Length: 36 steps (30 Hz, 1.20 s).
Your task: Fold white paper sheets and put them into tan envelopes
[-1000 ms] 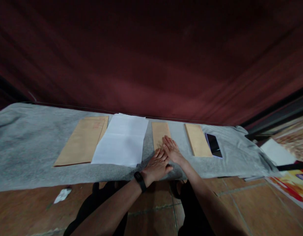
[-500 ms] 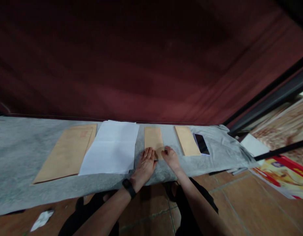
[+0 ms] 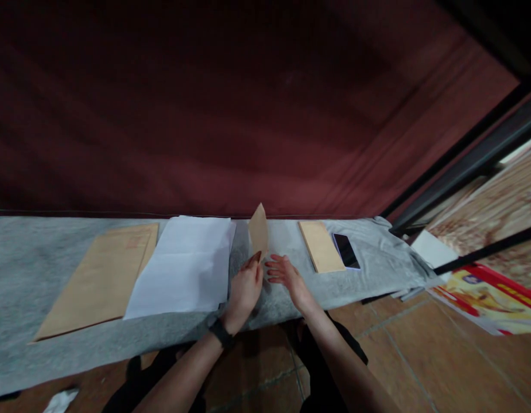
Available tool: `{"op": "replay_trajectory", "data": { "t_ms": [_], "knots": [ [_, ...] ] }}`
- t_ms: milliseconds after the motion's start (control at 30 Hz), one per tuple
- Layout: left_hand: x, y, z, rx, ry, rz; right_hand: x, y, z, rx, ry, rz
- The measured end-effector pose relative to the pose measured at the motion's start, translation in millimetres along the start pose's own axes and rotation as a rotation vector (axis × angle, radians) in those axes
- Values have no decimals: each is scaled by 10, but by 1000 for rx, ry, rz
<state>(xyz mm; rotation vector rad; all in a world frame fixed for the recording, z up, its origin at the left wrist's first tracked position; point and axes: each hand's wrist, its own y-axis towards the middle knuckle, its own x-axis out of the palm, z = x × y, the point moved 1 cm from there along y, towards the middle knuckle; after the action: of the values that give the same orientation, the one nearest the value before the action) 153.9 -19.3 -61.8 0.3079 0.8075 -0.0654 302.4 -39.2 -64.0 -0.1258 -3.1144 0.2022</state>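
A small brown paper envelope (image 3: pixel 259 229) is raised off the grey cloth and tilted on edge. My left hand (image 3: pixel 246 287), with a black band on its wrist, grips its near end, the thumb on top. Just right of it is my right hand (image 3: pixel 286 275), fingers stretched and apart, with nothing held in them; whether the fingertips touch the envelope I cannot tell. Left of the hands lies a stack of white paper sheets (image 3: pixel 183 269). To the right is a stack of small brown envelopes (image 3: pixel 322 246).
Large brown envelopes (image 3: pixel 97 281) lie at the left on the grey cloth (image 3: pixel 11 287). A dark-screened phone (image 3: pixel 347 251) rests right of the small stack. Behind the surface hangs a dark red curtain (image 3: pixel 248 143). A red and yellow box (image 3: pixel 489 298) sits low at the right.
The envelope, flat under both hands before, is now lifted and turned on edge in my left hand. My right hand has come off it and spread its fingers. The view has shifted slightly.
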Motion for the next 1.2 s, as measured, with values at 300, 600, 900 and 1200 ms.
{"op": "replay_trajectory", "data": {
  "t_ms": [300,600,900,1200],
  "knots": [
    [163,2,30,-534,-1253,68,170,-145,203,188,210,30],
    [131,49,-97,-660,-1261,101,130,-63,194,191,348,130],
    [101,17,-60,-618,-1233,-47,-68,-162,173,159,469,190],
    [164,-60,86,-488,-1191,-327,-208,-222,108,82,462,272]
  ]
}}
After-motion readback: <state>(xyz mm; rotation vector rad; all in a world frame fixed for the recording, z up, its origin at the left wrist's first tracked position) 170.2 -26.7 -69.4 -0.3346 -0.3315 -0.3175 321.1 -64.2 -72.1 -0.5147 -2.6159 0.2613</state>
